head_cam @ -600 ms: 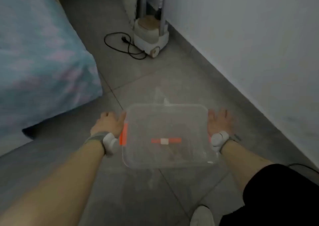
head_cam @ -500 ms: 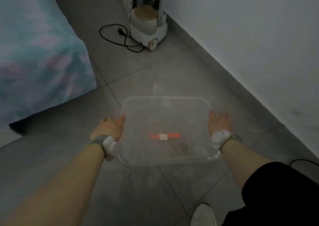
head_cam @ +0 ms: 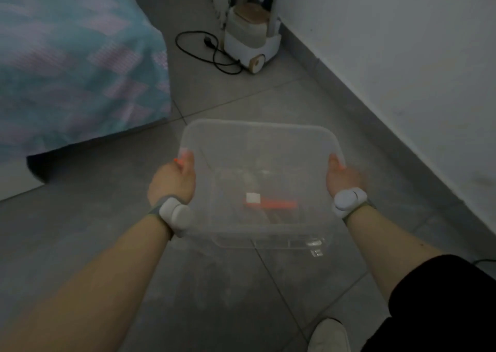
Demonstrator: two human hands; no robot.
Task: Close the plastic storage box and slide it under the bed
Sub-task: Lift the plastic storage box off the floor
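A clear plastic storage box [head_cam: 257, 147] with its translucent lid on and orange latches is held above the grey tiled floor. My left hand [head_cam: 173, 181] grips its left side by an orange latch. On the opposite side, my right hand [head_cam: 342, 177] clasps the box's right edge. An orange and white item shows through the plastic near the box's front. The bed [head_cam: 67, 64], covered in a teal and pink patterned sheet, stands to the left, with a dark gap beneath its near corner.
A white garment steamer [head_cam: 252, 37] with a black cord [head_cam: 198, 51] lies ahead by the wall. The white wall [head_cam: 402, 56] and its grey skirting run along the right. My white shoe [head_cam: 328, 335] is at the bottom.
The box has risen nearer to the camera and tilted slightly. Both hands have curled tighter onto its sides, and the view has shifted so the bed appears closer.
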